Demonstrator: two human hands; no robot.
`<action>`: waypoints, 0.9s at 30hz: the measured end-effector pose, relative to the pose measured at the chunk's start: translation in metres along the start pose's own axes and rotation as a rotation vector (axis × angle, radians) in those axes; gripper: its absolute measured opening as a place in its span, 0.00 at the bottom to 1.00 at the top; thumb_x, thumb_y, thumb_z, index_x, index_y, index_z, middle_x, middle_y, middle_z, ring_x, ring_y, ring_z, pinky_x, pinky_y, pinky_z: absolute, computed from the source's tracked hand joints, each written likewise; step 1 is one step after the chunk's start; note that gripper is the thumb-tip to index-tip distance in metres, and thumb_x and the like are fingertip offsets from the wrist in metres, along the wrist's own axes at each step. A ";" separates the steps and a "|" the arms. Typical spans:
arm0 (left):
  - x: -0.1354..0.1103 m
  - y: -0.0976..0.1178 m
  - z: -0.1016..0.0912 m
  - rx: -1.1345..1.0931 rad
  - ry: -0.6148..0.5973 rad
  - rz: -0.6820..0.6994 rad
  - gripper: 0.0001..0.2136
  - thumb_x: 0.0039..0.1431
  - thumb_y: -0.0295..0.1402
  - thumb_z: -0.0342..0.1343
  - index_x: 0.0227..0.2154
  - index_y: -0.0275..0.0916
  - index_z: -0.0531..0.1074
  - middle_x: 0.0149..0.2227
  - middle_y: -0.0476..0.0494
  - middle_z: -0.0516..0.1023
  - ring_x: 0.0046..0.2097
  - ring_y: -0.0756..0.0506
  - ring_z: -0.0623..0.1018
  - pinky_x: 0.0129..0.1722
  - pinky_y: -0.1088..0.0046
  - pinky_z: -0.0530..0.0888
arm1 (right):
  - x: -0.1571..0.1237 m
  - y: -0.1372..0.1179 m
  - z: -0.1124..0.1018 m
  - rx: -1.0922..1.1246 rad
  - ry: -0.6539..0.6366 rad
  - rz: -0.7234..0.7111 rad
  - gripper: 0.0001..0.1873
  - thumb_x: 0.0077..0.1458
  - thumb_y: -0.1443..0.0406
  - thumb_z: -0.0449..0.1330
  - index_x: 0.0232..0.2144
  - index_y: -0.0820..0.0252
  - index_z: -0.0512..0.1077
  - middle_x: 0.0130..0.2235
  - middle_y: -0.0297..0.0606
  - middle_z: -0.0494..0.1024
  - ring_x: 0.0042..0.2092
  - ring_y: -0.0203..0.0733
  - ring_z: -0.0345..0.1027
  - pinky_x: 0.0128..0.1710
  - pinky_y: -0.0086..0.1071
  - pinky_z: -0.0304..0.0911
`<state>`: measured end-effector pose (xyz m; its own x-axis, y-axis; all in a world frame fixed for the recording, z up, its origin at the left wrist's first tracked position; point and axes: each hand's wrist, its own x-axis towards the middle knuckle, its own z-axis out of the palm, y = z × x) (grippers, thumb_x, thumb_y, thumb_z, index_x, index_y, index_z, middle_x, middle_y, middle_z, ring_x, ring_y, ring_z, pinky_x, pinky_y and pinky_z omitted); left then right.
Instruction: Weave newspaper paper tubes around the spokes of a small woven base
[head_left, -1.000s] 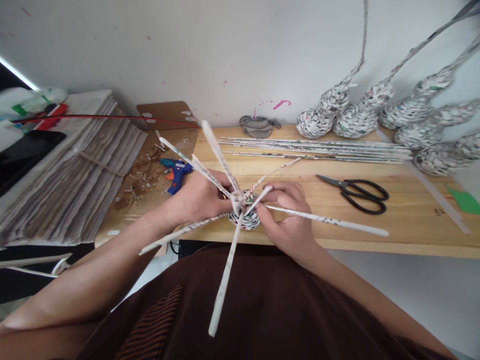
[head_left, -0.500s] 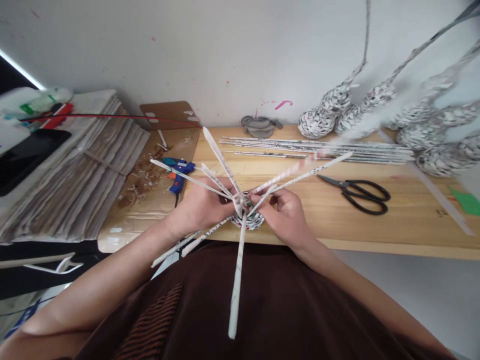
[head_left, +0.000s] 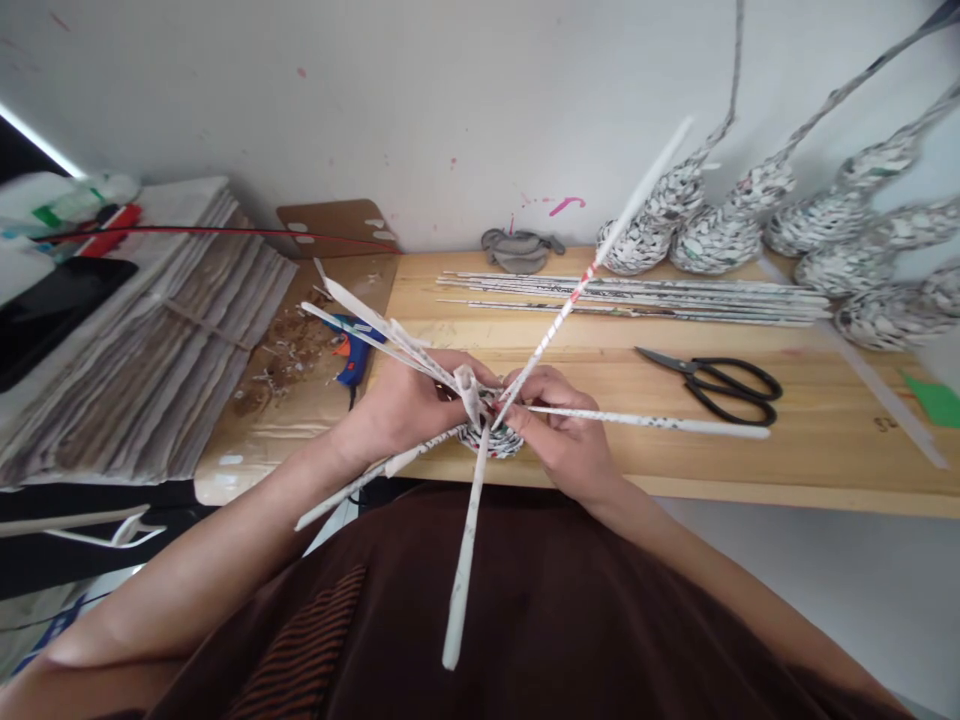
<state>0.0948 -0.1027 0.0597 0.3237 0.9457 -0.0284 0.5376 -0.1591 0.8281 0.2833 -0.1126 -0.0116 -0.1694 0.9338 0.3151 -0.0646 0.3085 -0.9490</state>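
Between my hands, close to the table's front edge, is a small round piece woven from rolled newspaper (head_left: 491, 440). Loose paper tubes fan out from it, one of them pointing down over my brown top. My left hand (head_left: 409, 405) is closed around its left side, with several tubes sticking out past the fingers. A paper tube with red marks (head_left: 562, 312) slants up and to the right from the weaving. My right hand (head_left: 562, 430) pinches that tube near its lower end. Another tube (head_left: 652, 420) passes by the right hand and points right.
Black-handled scissors (head_left: 731, 385) and a bundle of paper tubes (head_left: 637, 295) lie on the wooden table. Finished woven pieces (head_left: 716, 235) stand at the back right. A blue glue gun (head_left: 356, 355), a newspaper stack (head_left: 150, 370) and a grey cloth (head_left: 517, 250) are also here.
The red-marked tube has swung up to stand steeply. Another tube on the right has dropped to nearly level. The upper left tubes have tilted further left. Both hands remain at the weaving.
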 end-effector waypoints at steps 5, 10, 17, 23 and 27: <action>0.001 -0.004 0.001 0.008 -0.008 -0.012 0.04 0.51 0.37 0.66 0.27 0.43 0.80 0.29 0.47 0.83 0.31 0.43 0.81 0.32 0.69 0.77 | -0.001 0.000 -0.004 -0.139 0.077 0.084 0.10 0.56 0.57 0.67 0.30 0.57 0.76 0.31 0.37 0.79 0.34 0.41 0.73 0.33 0.35 0.69; 0.000 -0.007 0.004 -0.040 0.035 -0.088 0.06 0.48 0.34 0.67 0.26 0.37 0.78 0.27 0.46 0.82 0.29 0.46 0.80 0.27 0.73 0.74 | -0.016 -0.008 -0.009 -0.298 0.013 0.001 0.05 0.57 0.62 0.66 0.31 0.56 0.75 0.30 0.34 0.78 0.32 0.39 0.71 0.34 0.34 0.68; -0.004 0.001 0.011 -0.100 0.078 -0.194 0.06 0.47 0.33 0.66 0.27 0.36 0.77 0.28 0.45 0.83 0.31 0.45 0.80 0.31 0.73 0.76 | -0.018 -0.014 -0.004 -0.393 -0.150 -0.161 0.09 0.56 0.71 0.61 0.39 0.55 0.74 0.34 0.35 0.77 0.35 0.39 0.71 0.38 0.33 0.70; -0.007 0.000 0.008 -0.142 0.056 -0.137 0.08 0.47 0.34 0.67 0.27 0.36 0.77 0.29 0.43 0.83 0.31 0.44 0.80 0.30 0.71 0.76 | -0.007 -0.021 -0.008 -0.369 -0.235 -0.067 0.12 0.53 0.73 0.63 0.41 0.56 0.73 0.38 0.37 0.77 0.31 0.35 0.70 0.31 0.29 0.68; -0.006 -0.001 0.008 -0.025 0.046 -0.072 0.04 0.52 0.32 0.62 0.27 0.36 0.77 0.27 0.45 0.82 0.30 0.46 0.79 0.31 0.72 0.75 | -0.001 -0.022 -0.011 -0.234 -0.281 0.060 0.10 0.57 0.70 0.62 0.42 0.57 0.74 0.36 0.36 0.79 0.33 0.37 0.73 0.33 0.31 0.70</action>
<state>0.0986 -0.1102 0.0550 0.2491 0.9664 -0.0630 0.5381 -0.0840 0.8387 0.2953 -0.1188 0.0090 -0.4314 0.8755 0.2176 0.1750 0.3179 -0.9318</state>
